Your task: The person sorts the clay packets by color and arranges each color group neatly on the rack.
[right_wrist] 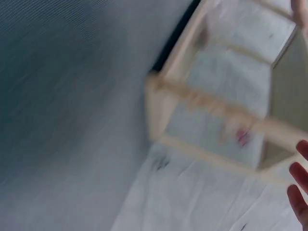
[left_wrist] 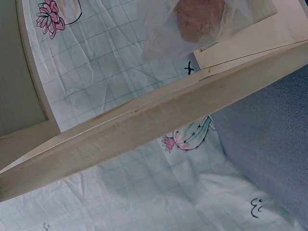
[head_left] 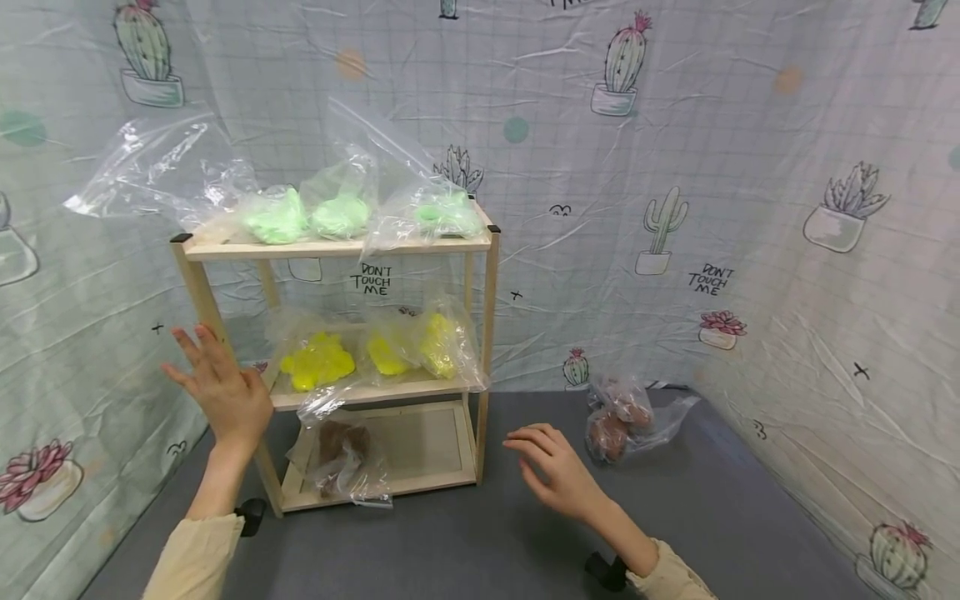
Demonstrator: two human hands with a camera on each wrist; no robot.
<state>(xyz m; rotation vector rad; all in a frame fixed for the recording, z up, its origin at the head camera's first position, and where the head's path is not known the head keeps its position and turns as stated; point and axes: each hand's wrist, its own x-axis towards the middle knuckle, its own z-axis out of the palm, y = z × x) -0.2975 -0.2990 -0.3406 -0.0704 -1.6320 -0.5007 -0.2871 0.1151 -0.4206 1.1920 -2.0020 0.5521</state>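
My left hand (head_left: 231, 398) is beside the left post of a wooden three-tier shelf (head_left: 341, 250), fingers spread and holding nothing. In the left wrist view a shelf post (left_wrist: 120, 127) crosses the picture, and no part of that hand shows. To the right of the shelf my right hand (head_left: 558, 473) hovers over the grey table, fingers loosely bent around nothing; its fingertips (right_wrist: 299, 175) appear at the right edge of the right wrist view. On the bottom tier lies a clear bag with a brown lump (head_left: 341, 446), also partly seen in the left wrist view.
Bagged pale green lumps (head_left: 341, 215) line the top tier, bagged yellow lumps (head_left: 318, 362) the middle one. More bagged brown lumps (head_left: 611, 433) lie on the grey table (head_left: 450, 542) at back right. Cactus-printed cloth (head_left: 555, 208) hangs behind and at both sides.
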